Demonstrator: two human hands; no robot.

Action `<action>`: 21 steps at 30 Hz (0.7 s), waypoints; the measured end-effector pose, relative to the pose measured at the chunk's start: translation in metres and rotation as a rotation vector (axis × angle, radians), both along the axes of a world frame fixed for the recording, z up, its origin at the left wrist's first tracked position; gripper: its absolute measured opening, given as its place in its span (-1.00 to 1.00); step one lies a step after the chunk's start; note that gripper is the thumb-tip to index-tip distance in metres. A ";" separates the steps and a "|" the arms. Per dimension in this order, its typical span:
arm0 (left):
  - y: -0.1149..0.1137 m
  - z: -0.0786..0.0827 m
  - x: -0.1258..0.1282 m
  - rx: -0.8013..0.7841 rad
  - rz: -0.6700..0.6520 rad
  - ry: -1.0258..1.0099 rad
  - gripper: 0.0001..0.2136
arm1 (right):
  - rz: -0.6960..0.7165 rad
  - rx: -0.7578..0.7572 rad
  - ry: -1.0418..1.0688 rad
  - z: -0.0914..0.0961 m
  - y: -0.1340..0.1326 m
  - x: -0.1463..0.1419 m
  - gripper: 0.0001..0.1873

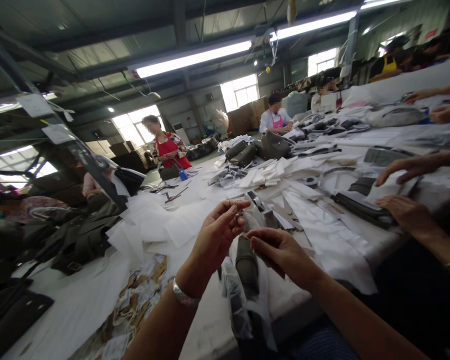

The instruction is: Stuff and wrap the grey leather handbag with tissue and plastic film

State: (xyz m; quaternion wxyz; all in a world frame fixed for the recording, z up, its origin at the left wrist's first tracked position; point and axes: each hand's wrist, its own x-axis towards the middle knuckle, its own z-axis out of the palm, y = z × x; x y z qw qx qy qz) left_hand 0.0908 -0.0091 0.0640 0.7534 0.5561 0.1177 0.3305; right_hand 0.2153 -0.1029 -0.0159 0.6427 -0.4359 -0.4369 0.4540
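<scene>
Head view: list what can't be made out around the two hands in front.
In the head view:
What, if anything, the left hand and right hand pinch: too small, blurred.
Dark olive piece, lower end: lost in shadow near the bottom edge.
Heaped scraps, any print: too small, blurred.

Red-aproned co-worker (168, 152) before a bright window (129, 126), fluorescent tubes (195, 58) overhead.
</scene>
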 end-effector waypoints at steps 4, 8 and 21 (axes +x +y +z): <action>0.010 -0.032 -0.039 0.100 0.164 0.172 -0.80 | -0.043 -0.059 -0.141 -0.011 -0.010 0.012 -0.56; 0.008 -0.074 -0.085 0.248 0.269 0.626 -0.63 | -0.017 -0.092 -0.384 -0.025 -0.021 0.024 -0.58; -0.026 -0.100 -0.079 0.297 0.124 0.511 -0.71 | 0.321 -0.081 -0.511 -0.007 -0.023 -0.004 -0.66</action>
